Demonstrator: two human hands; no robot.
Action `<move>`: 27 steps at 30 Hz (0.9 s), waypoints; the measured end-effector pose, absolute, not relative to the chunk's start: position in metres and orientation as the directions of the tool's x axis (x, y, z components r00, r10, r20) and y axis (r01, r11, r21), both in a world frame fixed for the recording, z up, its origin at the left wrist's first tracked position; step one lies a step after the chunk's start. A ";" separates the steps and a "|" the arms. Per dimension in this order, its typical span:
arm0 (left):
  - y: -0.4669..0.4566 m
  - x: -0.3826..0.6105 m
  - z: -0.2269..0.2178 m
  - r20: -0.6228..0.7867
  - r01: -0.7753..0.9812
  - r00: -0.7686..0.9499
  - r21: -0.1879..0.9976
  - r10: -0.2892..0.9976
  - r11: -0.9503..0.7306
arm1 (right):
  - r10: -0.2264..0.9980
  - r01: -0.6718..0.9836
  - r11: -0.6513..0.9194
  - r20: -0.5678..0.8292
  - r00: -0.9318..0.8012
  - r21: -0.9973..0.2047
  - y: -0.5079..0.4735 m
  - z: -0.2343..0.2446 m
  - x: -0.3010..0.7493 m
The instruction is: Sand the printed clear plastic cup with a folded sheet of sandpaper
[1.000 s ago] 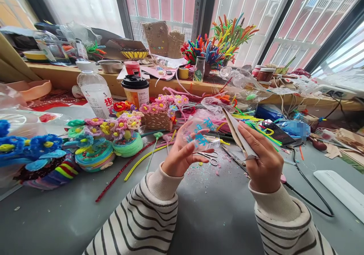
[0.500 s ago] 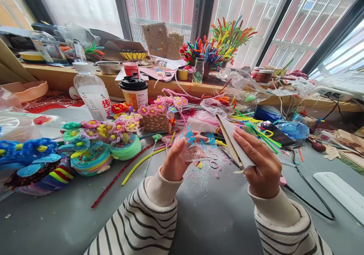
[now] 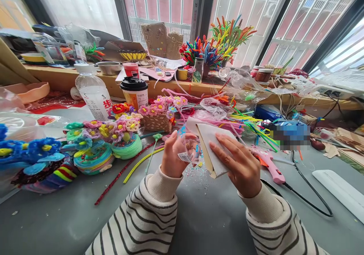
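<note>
My left hand is curled around a clear plastic cup with blue print and a barcode on its side. The cup is tilted, and part of it lies behind the fingers. In my right hand is a folded piece of cardboard, white outside and tan along its inner edge. The fingers lie across its white face; the thumb is hidden behind. Cup and cardboard are held close together above the grey table.
Pipe-cleaner flower pots crowd the left, near a water bottle and a lidded paper cup. At right lie a pink glue gun with a black cable and a white bar. Loose pipe cleaners are heaped behind.
My right hand has moved left with the cardboard, bringing it close to the cup and uncovering the glue gun. The cup has turned in my left hand, so its barcode shows.
</note>
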State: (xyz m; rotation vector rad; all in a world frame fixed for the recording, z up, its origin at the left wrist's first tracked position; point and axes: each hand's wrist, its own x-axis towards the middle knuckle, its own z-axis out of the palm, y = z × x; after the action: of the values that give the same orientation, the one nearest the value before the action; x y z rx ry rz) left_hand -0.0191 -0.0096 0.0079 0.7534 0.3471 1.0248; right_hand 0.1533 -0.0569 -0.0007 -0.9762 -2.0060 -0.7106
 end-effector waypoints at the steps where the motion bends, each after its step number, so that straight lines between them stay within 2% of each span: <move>1: -0.010 -0.019 0.008 0.084 -0.631 0.514 0.711 0.854 0.309 | 0.392 0.835 0.530 0.829 -0.398 0.151 -0.057 -0.001 0.154; 7: -0.009 -0.019 0.007 0.085 -0.601 0.547 0.732 0.833 0.320 | 0.390 0.872 0.463 0.845 -0.365 0.162 -0.056 0.000 0.158; 14: -0.010 -0.019 0.010 0.067 -0.626 0.451 0.734 0.890 0.262 | 0.390 0.894 0.448 0.892 -0.229 0.033 -0.059 0.005 0.167; 22: -0.011 -0.020 0.002 0.145 -0.677 0.449 0.699 0.882 0.230 | 0.409 0.909 0.415 0.899 -0.156 -0.032 -0.058 0.004 0.171; 27: -0.014 -0.018 0.001 0.197 -0.665 0.435 0.729 0.879 0.165 | 0.422 0.900 0.423 0.902 -0.091 -0.108 -0.062 0.004 0.173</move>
State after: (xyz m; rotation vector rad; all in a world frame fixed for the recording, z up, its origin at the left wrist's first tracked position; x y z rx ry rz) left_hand -0.0175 -0.0140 0.0009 0.8559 0.2984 1.1225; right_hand 0.1725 -0.0618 0.0044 -1.1608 -1.6968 -0.6097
